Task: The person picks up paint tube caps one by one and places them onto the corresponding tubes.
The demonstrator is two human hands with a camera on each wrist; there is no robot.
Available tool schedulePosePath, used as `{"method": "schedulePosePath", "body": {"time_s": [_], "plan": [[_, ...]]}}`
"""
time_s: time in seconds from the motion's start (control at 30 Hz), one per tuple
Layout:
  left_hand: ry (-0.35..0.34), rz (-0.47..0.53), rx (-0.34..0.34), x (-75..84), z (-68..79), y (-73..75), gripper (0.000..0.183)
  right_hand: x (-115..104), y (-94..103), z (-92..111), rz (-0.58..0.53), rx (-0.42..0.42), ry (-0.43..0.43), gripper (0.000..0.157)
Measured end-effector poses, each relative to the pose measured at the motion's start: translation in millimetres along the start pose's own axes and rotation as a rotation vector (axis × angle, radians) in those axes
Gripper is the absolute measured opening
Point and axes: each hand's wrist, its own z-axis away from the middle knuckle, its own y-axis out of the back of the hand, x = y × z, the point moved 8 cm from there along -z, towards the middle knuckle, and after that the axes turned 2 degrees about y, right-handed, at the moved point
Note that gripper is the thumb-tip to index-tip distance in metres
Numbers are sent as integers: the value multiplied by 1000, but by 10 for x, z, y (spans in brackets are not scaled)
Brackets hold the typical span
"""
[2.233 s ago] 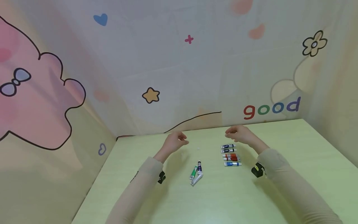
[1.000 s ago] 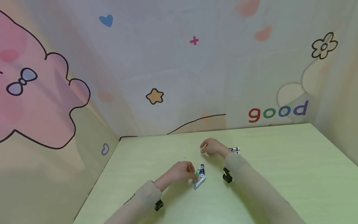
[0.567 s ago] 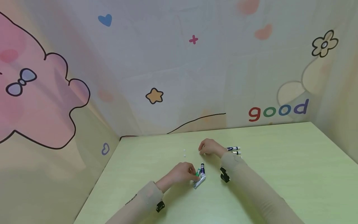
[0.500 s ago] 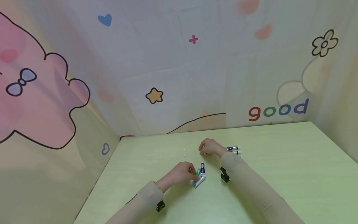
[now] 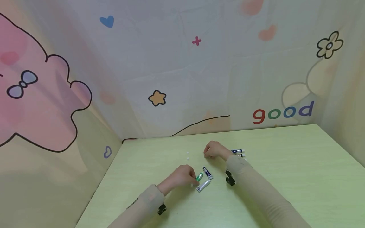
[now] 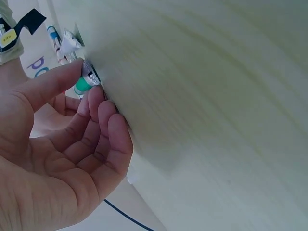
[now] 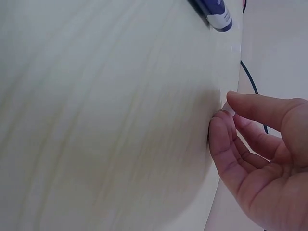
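Note:
My left hand (image 5: 182,175) pinches the green paint tube (image 5: 199,176) by its flat crimped end. In the left wrist view, thumb and forefinger meet on that silvery end of the green tube (image 6: 83,86), low over the table. Beside it lie a dark blue paint tube (image 5: 208,173) and a silver-white tube (image 5: 203,186). Farther back, my right hand (image 5: 215,148) is low at the tabletop. Its thumb and forefinger pinch a small whitish piece (image 7: 229,109), mostly hidden by the fingers. The dark blue tube (image 7: 214,13) shows at the top of the right wrist view.
Two small white bits (image 5: 188,158) lie on the pale green table (image 5: 159,155), left of my right hand. Past my right wrist, ends of more paint tubes (image 5: 238,151) show, the others hidden by the sleeve. A printed cloth wall (image 5: 182,69) stands behind the table.
My left hand has come down to the green tube and drawn it slightly left. The dark blue tube has swung round, away from it. Earlier, my right hand moved left from the tube row.

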Motion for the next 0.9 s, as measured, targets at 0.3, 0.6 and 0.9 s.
{"method": "schedulePosePath", "body": {"time_s": [0.3, 0.6, 0.9], "plan": [[3, -16, 9, -71, 30, 46, 18, 36, 48, 73, -56, 21, -13, 9], [-3, -34, 17, -129, 56, 62, 19, -12, 145, 123, -96, 42, 20, 11], [-101, -14, 85, -129, 57, 333, 12, -2, 324, 221, -134, 64, 79, 20]]}}
